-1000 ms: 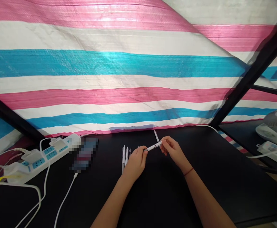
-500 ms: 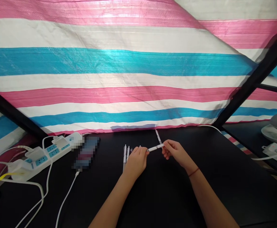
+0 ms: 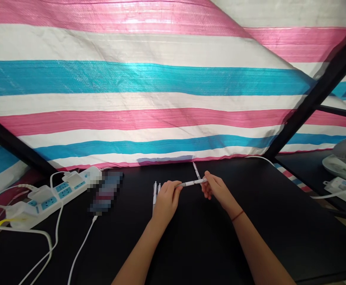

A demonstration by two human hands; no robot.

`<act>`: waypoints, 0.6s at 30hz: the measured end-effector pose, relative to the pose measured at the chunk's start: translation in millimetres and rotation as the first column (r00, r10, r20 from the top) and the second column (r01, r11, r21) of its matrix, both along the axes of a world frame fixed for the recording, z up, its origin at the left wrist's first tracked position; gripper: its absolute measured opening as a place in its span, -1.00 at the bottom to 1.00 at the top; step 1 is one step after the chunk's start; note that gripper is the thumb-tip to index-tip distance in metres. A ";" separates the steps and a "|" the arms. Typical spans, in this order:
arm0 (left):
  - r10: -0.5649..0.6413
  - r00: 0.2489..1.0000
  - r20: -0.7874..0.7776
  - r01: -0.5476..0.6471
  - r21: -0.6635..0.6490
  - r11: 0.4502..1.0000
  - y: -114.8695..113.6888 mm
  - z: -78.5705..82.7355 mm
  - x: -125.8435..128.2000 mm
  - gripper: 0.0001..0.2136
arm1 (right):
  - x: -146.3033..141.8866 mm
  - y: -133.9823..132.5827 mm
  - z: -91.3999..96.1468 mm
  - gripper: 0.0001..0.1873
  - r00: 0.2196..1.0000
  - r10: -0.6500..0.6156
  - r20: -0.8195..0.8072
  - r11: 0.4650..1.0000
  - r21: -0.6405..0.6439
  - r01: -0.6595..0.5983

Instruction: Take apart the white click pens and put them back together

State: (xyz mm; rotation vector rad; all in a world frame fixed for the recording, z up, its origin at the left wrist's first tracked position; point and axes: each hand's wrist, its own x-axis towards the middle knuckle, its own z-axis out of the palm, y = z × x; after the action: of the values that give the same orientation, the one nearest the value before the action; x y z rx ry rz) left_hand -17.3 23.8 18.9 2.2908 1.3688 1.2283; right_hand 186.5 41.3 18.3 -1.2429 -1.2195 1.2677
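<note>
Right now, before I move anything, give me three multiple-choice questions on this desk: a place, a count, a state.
1. Which wrist wears the red cord? A right B left C neither
2. How many white power strips show? A one B two C three
3. The white pen between the hands is: A lying loose B standing in a cup C held by both

1 A: it circles the right wrist.
2 B: one on the desk, one far right.
3 C: left hand and right hand pinch it.

2 hands (image 3: pixel 167 202), 4 pens (image 3: pixel 192 183), 2 pwr strips (image 3: pixel 54 198)
</note>
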 end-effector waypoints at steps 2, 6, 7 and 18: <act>0.021 0.998 -0.052 -0.015 0.106 0.994 -0.5 -0.9 -0.1 -0.84 | 0.3 0.3 -2.8 -0.47 0.999 0.028 0.034 0.997 -0.072 -0.025; 0.074 0.985 -0.154 -0.041 0.212 0.976 1.0 -0.1 -2.2 -0.84 | 0.9 -1.0 -3.5 -0.52 0.991 0.097 -0.095 0.992 -0.076 -0.104; 0.081 0.983 -0.166 -0.044 0.214 0.976 1.6 0.5 -3.0 -0.84 | 0.6 -1.7 -2.7 -0.55 0.988 0.109 -0.110 0.993 -0.040 -0.114; 0.027 0.994 -0.104 -0.046 -0.181 0.982 5.2 6.2 -7.8 -0.72 | -2.0 -5.6 0.2 -0.66 0.961 -0.104 0.255 0.935 0.354 0.007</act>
State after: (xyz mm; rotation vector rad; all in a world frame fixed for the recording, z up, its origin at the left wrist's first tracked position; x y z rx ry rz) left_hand -25.1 29.0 25.1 2.2358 1.4974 0.9623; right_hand 184.5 35.7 18.5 -1.1985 -1.5195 0.8071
